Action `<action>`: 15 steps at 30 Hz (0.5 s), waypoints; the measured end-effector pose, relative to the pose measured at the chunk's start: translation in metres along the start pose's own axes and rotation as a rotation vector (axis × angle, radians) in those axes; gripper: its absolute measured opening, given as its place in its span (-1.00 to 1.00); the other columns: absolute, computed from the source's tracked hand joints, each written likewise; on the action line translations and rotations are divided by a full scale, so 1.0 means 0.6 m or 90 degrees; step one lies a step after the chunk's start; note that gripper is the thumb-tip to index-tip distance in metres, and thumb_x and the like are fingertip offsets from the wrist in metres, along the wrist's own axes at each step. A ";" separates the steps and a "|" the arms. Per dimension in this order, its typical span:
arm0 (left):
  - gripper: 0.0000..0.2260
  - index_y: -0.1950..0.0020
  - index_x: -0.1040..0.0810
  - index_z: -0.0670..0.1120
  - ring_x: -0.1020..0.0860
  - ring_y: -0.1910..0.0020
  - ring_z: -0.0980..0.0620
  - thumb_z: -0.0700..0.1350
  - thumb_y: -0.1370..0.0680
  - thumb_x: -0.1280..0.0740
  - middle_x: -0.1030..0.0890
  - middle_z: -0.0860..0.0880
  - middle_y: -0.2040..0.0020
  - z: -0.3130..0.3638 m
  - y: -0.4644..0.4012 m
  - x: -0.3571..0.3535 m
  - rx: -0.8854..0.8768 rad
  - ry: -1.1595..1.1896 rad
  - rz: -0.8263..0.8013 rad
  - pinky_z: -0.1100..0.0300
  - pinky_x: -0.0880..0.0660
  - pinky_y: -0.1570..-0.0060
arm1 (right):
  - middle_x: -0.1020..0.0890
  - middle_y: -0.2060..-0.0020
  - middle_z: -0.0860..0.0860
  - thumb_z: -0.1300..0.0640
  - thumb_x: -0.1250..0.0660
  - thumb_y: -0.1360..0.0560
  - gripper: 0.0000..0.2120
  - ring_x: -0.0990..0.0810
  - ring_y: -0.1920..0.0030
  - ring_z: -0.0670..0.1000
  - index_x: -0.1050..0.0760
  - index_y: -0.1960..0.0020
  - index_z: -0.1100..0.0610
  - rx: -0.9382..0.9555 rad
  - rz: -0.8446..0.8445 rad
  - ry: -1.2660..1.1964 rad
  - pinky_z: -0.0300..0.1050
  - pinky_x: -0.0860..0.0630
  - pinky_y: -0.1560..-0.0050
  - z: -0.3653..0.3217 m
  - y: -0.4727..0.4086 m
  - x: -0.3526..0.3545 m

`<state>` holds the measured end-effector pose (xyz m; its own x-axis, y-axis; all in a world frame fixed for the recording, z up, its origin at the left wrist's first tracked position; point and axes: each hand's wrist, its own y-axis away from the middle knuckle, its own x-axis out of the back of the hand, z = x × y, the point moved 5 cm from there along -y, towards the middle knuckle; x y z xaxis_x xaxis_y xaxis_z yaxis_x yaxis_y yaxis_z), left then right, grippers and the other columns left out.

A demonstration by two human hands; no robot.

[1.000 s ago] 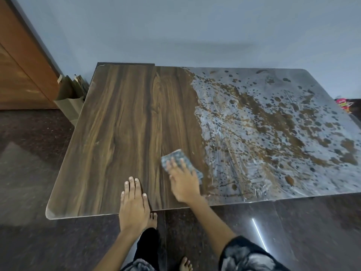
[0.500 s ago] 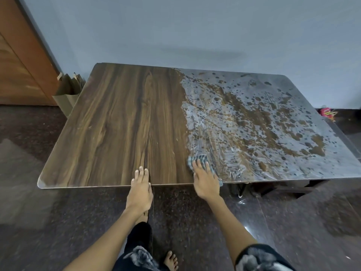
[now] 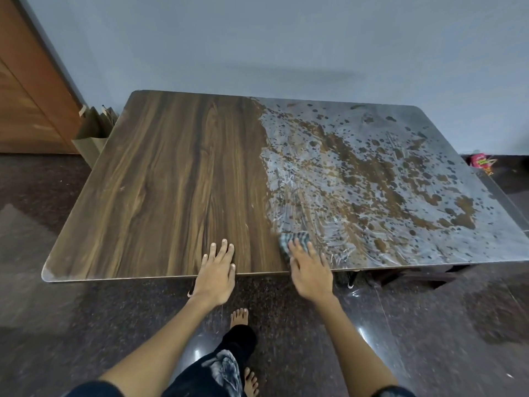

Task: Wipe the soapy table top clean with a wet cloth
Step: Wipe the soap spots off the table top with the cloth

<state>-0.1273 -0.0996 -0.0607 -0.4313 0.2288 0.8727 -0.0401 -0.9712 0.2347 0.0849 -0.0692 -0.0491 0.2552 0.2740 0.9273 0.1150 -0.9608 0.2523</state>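
The wooden table top (image 3: pixel 160 179) has bare dark grain on its left half, while grey soap foam (image 3: pixel 380 179) with brown patches covers its right half. A blue-grey checked cloth (image 3: pixel 294 239) lies at the near edge, right where the foam begins. My right hand (image 3: pixel 310 270) presses flat on the cloth, fingers spread over it, palm past the table's front edge. My left hand (image 3: pixel 217 270) rests flat on the bare wood at the front edge, holding nothing, a short way left of the cloth.
A brown paper bag (image 3: pixel 91 133) stands on the floor at the table's far left corner, beside a wooden door (image 3: pixel 25 104). A small pink item (image 3: pixel 481 161) lies on the floor at the right. The dark stone floor looks wet. My bare feet (image 3: pixel 240 316) stand below the table's front edge.
My right hand has slid the cloth toward the table's near edge and to the right, up to the foam border. My left hand has drawn back toward the front edge.
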 end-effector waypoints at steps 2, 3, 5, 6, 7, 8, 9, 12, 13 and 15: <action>-0.54 -0.53 0.03 -0.11 0.16 -0.51 -0.10 -0.06 -0.65 0.04 0.09 -0.04 -0.54 0.004 -0.013 0.000 0.004 0.000 0.010 0.00 0.12 -0.45 | -0.02 -0.52 -0.11 -0.04 0.12 -0.65 -0.53 0.10 -0.52 0.01 0.03 -0.54 -0.04 -0.033 -0.033 -0.005 0.08 0.10 -0.47 0.002 -0.044 0.015; -0.55 -0.53 0.04 -0.09 0.17 -0.51 -0.09 -0.06 -0.65 0.04 0.10 -0.03 -0.54 0.006 -0.020 0.000 0.004 -0.005 0.013 0.01 0.15 -0.45 | 0.01 -0.53 -0.09 -0.05 0.13 -0.64 -0.52 0.12 -0.52 0.03 0.05 -0.54 -0.03 -0.039 -0.044 -0.007 0.09 0.10 -0.47 -0.007 -0.068 0.018; -0.55 -0.53 0.04 -0.07 0.18 -0.51 -0.07 -0.05 -0.65 0.05 0.11 -0.03 -0.54 0.008 -0.038 0.004 0.001 -0.019 0.020 0.04 0.18 -0.44 | 0.06 -0.53 -0.06 -0.06 0.15 -0.64 -0.51 0.16 -0.51 0.05 0.09 -0.54 -0.01 -0.013 -0.047 0.000 0.10 0.12 -0.46 -0.043 -0.111 0.020; -0.56 -0.52 0.04 -0.06 0.18 -0.51 -0.07 -0.05 -0.65 0.06 0.10 -0.02 -0.54 0.007 -0.046 0.007 -0.001 -0.021 0.024 0.04 0.19 -0.44 | 0.07 -0.53 -0.05 -0.06 0.15 -0.64 -0.51 0.17 -0.51 0.05 0.10 -0.54 -0.01 0.022 -0.046 0.009 0.10 0.13 -0.46 -0.068 -0.121 0.017; -0.56 -0.52 0.03 -0.05 0.17 -0.51 -0.06 -0.05 -0.65 0.06 0.10 -0.02 -0.54 0.005 -0.058 0.012 0.001 -0.017 0.030 0.04 0.19 -0.44 | 0.07 -0.53 -0.05 -0.05 0.14 -0.64 -0.52 0.18 -0.51 0.04 0.09 -0.54 -0.01 0.072 -0.050 0.012 0.10 0.14 -0.46 -0.094 -0.125 0.010; -0.57 -0.52 0.03 -0.05 0.17 -0.51 -0.05 -0.05 -0.65 0.06 0.09 -0.01 -0.54 0.001 -0.070 0.016 0.007 -0.012 0.036 0.04 0.19 -0.44 | 0.04 -0.52 -0.06 -0.05 0.13 -0.64 -0.52 0.17 -0.51 0.03 0.06 -0.54 -0.01 0.125 -0.058 0.005 0.09 0.14 -0.46 -0.118 -0.120 -0.001; -0.57 -0.52 0.02 -0.04 0.16 -0.51 -0.04 -0.06 -0.65 0.06 0.08 0.00 -0.54 -0.005 -0.083 0.022 0.012 -0.006 0.045 0.04 0.18 -0.45 | -0.01 -0.52 -0.08 -0.04 0.11 -0.64 -0.53 0.13 -0.51 0.01 0.01 -0.53 -0.01 0.175 -0.059 -0.002 0.08 0.12 -0.47 -0.135 -0.107 -0.010; -0.56 -0.52 0.02 -0.06 0.14 -0.51 -0.01 -0.07 -0.64 0.05 0.04 0.02 -0.54 -0.023 -0.119 0.038 0.031 0.019 0.073 0.03 0.16 -0.45 | -0.28 -0.43 -0.16 -0.04 0.03 -0.61 -0.57 -0.14 -0.47 -0.06 -0.24 -0.46 -0.07 0.252 -0.027 0.020 0.00 -0.15 -0.45 -0.134 -0.040 -0.026; -0.55 -0.52 0.05 -0.07 0.13 -0.51 -0.01 -0.07 -0.64 0.04 0.04 0.02 -0.53 -0.028 -0.131 0.041 0.036 0.028 0.076 0.04 0.15 -0.45 | -0.35 -0.39 -0.20 -0.04 -0.02 -0.58 -0.58 -0.24 -0.43 -0.08 -0.30 -0.42 -0.10 0.237 -0.023 0.032 -0.03 -0.17 -0.40 -0.118 -0.025 -0.030; -0.55 -0.52 0.05 -0.07 0.14 -0.51 -0.02 -0.05 -0.64 0.05 0.03 0.01 -0.53 -0.033 -0.156 0.047 0.038 0.031 0.077 0.02 0.14 -0.45 | -0.41 -0.33 -0.22 -0.05 -0.08 -0.53 -0.58 -0.35 -0.37 -0.10 -0.37 -0.37 -0.11 0.167 -0.010 0.038 -0.10 -0.11 -0.35 -0.078 -0.018 -0.023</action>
<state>-0.1536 -0.0035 -0.0669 -0.4735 0.1057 0.8744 0.0679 -0.9854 0.1559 0.0354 -0.0642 -0.0517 0.1961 0.2778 0.9404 0.3656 -0.9106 0.1928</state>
